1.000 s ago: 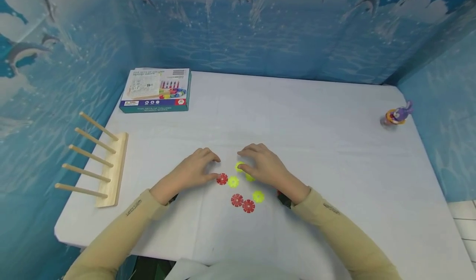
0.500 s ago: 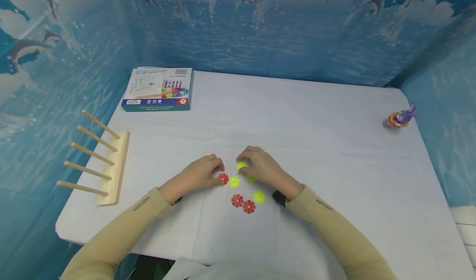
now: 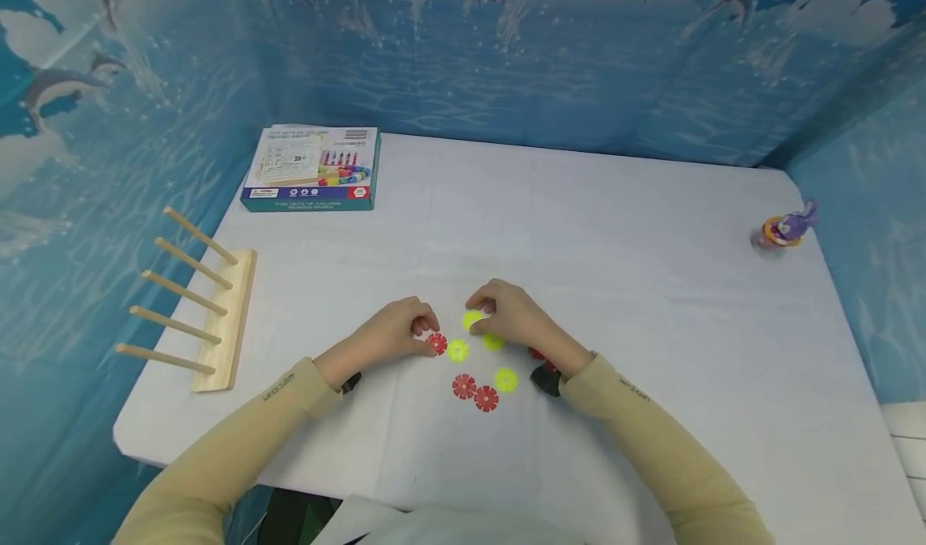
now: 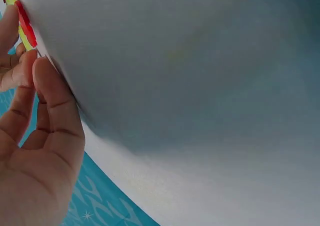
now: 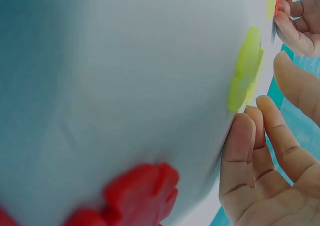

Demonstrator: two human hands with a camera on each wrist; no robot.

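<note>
Khaki sleeves [image 3: 246,432], angled inward from either side over a white tablecloth [image 3: 615,288], with a narrow gap from hand to hand. With the left hand [image 3: 391,332], pinching a red flower-shaped disc [image 3: 437,343] at opposite edges, index finger arched above and thumb at the lower side; other fingers bent alongside, by the left wrist view. With the right hand [image 3: 514,312], arching over a yellow flower-shaped disc [image 3: 472,320], index fingertip at its far edge and thumb at the near one, back of the hand upward. From the right wrist view, thumb apart from the other fingertips; cannot tell pinch from light touch. Between the hands, just beside the red disc: another yellow disc [image 3: 458,350]. Under the right thumb, partly covered: a third yellow disc [image 3: 494,342]. Nearer to the body than both hands: a fourth yellow disc [image 3: 506,380] next to two red discs [image 3: 464,386]. Half hidden beneath the right wrist, beside a black device [image 3: 546,379]: more red pieces [image 3: 536,354]. Well left of the left hand: a wooden rack with five pegs [image 3: 233,320]. Beyond the left hand: a printed toy box [image 3: 311,167]. Far right of the right hand: a purple figurine [image 3: 792,225].
</note>
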